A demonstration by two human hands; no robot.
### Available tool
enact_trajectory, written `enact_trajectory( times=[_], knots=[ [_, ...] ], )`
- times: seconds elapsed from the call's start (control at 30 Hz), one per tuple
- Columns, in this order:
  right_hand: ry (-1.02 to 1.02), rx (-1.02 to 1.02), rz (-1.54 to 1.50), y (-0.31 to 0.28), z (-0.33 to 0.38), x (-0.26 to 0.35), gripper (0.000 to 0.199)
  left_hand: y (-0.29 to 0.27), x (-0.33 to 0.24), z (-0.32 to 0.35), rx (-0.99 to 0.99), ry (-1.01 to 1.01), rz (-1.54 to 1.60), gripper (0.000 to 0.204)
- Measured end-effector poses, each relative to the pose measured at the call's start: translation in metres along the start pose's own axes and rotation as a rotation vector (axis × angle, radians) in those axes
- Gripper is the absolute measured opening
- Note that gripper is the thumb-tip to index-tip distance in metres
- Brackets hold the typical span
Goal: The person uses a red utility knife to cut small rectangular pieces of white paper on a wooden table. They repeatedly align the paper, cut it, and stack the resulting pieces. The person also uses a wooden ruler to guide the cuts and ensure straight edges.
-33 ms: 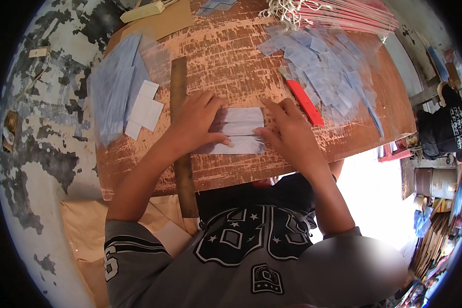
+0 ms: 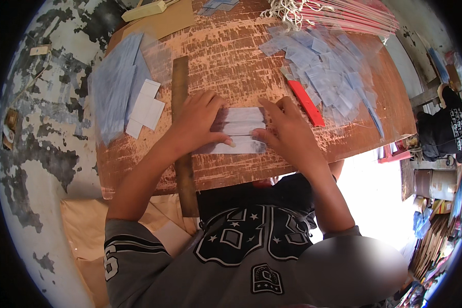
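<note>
On the worn tabletop between my hands lies a clear plastic sheet with pale paper strips [image 2: 244, 129] set in parallel rows on it. My left hand [image 2: 203, 120] rests over its left side, the thumb pressing on the lower strip and the curled fingers at the upper left corner. At the right edge is my right hand [image 2: 291, 129], its thumb touching the middle of the strips and its fingers apart above. Neither hand is closed around anything. A long dark flat ruler [image 2: 180, 87] passes under my left wrist. Right of my right hand lies a red cutter knife [image 2: 305, 102].
Small clear bluish plastic pieces [image 2: 323, 66] lie heaped at the right. Larger plastic sheets [image 2: 113, 87] and white paper pieces [image 2: 146, 109] lie at the left. At the far right is a bundle of pink-red sticks with white cords [image 2: 339, 14]. Brown cardboard [image 2: 174, 18] lies far left.
My right thumb has slid slightly left over the strips. My left hand is nearly unmoved.
</note>
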State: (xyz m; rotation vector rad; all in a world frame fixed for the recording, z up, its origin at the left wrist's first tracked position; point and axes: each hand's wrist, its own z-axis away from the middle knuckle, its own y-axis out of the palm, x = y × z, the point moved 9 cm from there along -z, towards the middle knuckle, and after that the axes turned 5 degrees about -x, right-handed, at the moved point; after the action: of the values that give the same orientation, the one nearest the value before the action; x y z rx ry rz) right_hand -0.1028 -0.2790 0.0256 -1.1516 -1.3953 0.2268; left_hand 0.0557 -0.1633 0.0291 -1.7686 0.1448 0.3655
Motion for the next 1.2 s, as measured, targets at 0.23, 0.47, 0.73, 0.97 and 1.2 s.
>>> enact_trajectory(
  times=[0.23,0.47,0.73,0.97,1.2],
  knots=[
    [-0.007,0.099,0.034,0.015,-0.012,0.004,0.057,0.005,0.007,0.006,-0.109,0.0,0.027,0.085],
    [0.114,0.25,0.024,0.017,-0.024,0.001,0.066,0.006,0.011,0.012,-0.166,-0.03,0.086,0.083],
    [0.203,0.213,-0.169,0.009,-0.016,0.003,0.057,0.008,0.026,0.012,-0.026,-0.251,0.622,0.047],
    [-0.058,-0.143,-0.223,-0.049,-0.019,0.032,0.03,-0.044,-0.002,0.009,-0.319,-0.076,0.692,0.025],
    [-0.034,-0.002,-0.271,-0.021,-0.008,0.013,0.022,-0.03,0.004,0.003,-0.187,0.021,0.431,0.024]
  ],
)
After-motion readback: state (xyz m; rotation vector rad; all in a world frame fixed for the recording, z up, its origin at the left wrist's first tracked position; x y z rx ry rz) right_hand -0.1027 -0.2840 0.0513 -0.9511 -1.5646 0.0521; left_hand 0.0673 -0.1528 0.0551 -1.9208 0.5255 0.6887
